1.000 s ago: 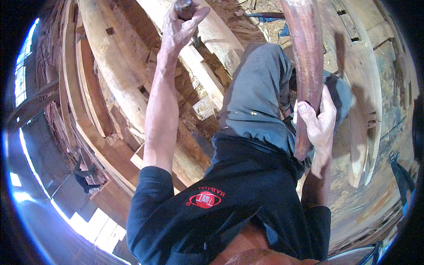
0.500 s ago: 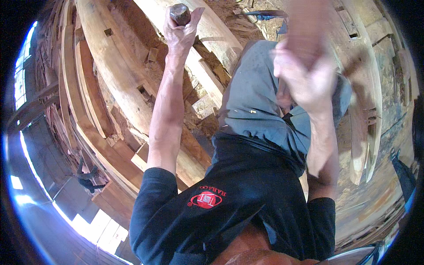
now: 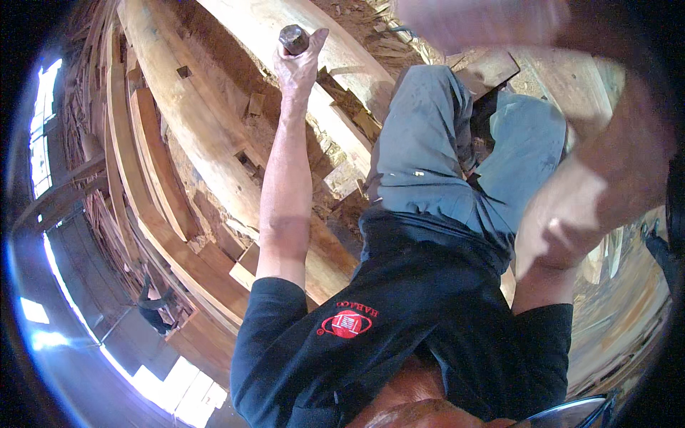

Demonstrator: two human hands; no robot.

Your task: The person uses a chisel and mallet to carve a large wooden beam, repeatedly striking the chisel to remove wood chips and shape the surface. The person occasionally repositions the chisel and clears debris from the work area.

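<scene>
While the person looks down over a black shirt and grey trousers, the left hand sits near the top of the frame, a bit left of centre, with its fingers wrapped tight around a dark, rounded tool head that pokes out above the fist. Can't really tell what kind of tool it is, since only that blunt end shows. It's held right over a long pale timber that curves from the upper middle down to the lower left, with a small square notch cut into it near the top. Another big rounded beam runs across the upper middle just behind the fist, and small offcut blocks lie between the timbers near the knee. The right hand is way up at the top right, so smeared with blur that I can't tell if it's gripping anything or how wide it is; the forearm below it fills the right side of the frame. Off in the lower left, well apart, another person is bent over by the planks.
</scene>
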